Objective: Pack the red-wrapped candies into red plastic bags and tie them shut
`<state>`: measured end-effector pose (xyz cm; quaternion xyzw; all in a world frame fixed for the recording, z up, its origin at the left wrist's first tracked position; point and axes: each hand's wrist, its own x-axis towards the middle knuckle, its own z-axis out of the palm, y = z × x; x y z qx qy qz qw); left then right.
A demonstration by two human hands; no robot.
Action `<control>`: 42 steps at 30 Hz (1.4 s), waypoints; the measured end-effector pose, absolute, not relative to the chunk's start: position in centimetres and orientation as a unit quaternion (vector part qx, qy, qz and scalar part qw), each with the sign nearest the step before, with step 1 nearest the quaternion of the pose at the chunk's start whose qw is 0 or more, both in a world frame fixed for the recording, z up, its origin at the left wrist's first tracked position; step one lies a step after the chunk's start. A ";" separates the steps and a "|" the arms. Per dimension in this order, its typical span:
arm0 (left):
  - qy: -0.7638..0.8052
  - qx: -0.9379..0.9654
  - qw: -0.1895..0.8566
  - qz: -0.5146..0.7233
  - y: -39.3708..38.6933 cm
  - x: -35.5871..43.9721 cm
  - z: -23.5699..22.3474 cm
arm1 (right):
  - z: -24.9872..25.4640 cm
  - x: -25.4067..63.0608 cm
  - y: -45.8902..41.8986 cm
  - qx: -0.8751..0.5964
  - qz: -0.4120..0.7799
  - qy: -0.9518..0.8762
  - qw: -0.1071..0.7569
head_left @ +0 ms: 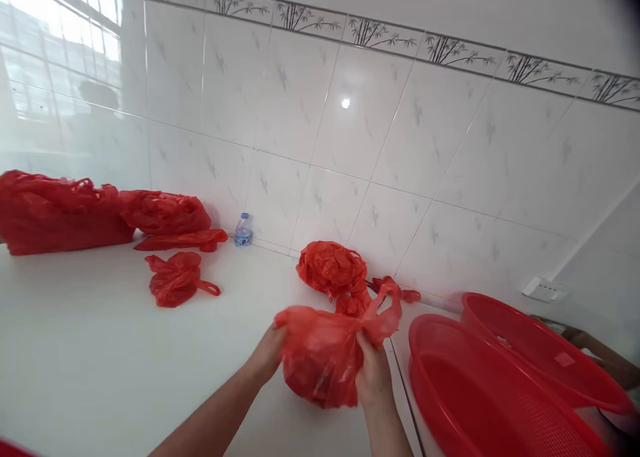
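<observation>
Between my two hands is a red plastic bag (320, 357) with something dark and bulky inside that I cannot make out. My left hand (270, 354) grips the bag's upper left edge, its fingertips partly hidden by the plastic. On the other side, my right hand (374, 370) is closed on the bag below a loop handle that sticks up to the right. Just behind it, a bundled red bag (333, 268) rests against the tiled wall, with a smaller crumpled red bag (353, 304) in front of it.
Two red plastic baskets (435, 377) stand at the right, near a wall socket (544, 289). At the back left are a large red bag (65, 217), another bundled bag (167, 212) and a small knotted bag (177, 280). A water bottle (243, 230) stands by the wall on the white table (125, 364).
</observation>
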<state>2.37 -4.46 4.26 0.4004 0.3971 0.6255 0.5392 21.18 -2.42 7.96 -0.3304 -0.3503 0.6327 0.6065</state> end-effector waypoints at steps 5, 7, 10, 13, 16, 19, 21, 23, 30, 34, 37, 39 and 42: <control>0.335 0.289 0.599 0.668 -2.3 1.8 4.1 | 8.5 20.9 -0.6 -0.243 0.691 -0.304 0.609; 0.308 0.265 0.651 0.641 -2.0 2.4 3.8 | 7.2 20.5 0.0 -0.263 0.702 -0.282 0.599; 0.286 0.251 0.710 0.592 -1.9 3.3 3.0 | 4.3 20.0 0.8 -0.310 0.697 -0.253 0.595; 0.277 0.232 0.745 0.560 -1.5 3.4 1.7 | 2.2 20.0 1.4 -0.316 0.688 -0.251 0.603; 0.275 0.224 0.744 0.567 -0.7 2.8 1.0 | 1.5 20.3 2.0 -0.314 0.692 -0.314 0.570; 0.297 0.243 0.725 0.572 -0.1 2.2 1.1 | 1.6 20.4 2.3 -0.308 0.708 -0.366 0.519; 0.304 0.231 0.720 0.580 0.0 2.0 1.4 | 1.8 20.2 2.4 -0.299 0.722 -0.360 0.510; 0.304 0.214 0.715 0.592 0.0 1.9 1.6 | 2.0 19.7 2.3 -0.299 0.727 -0.343 0.514; 0.258 0.268 0.720 0.585 0.2 1.4 1.5 | 2.2 19.6 2.7 -0.340 0.724 -0.283 0.529; 0.289 0.299 0.735 0.535 0.3 1.7 1.4 | 1.6 20.2 3.3 -0.354 0.743 -0.254 0.508; 0.326 0.285 0.726 0.535 0.5 1.8 1.2 | 1.4 20.5 3.6 -0.333 0.759 -0.221 0.514; 0.347 0.244 0.716 0.555 0.6 1.7 1.1 | 1.4 20.6 3.7 -0.294 0.754 -0.212 0.548; 0.356 0.188 0.708 0.581 0.9 1.3 1.1 | 1.5 20.7 3.8 -0.236 0.746 -0.222 0.581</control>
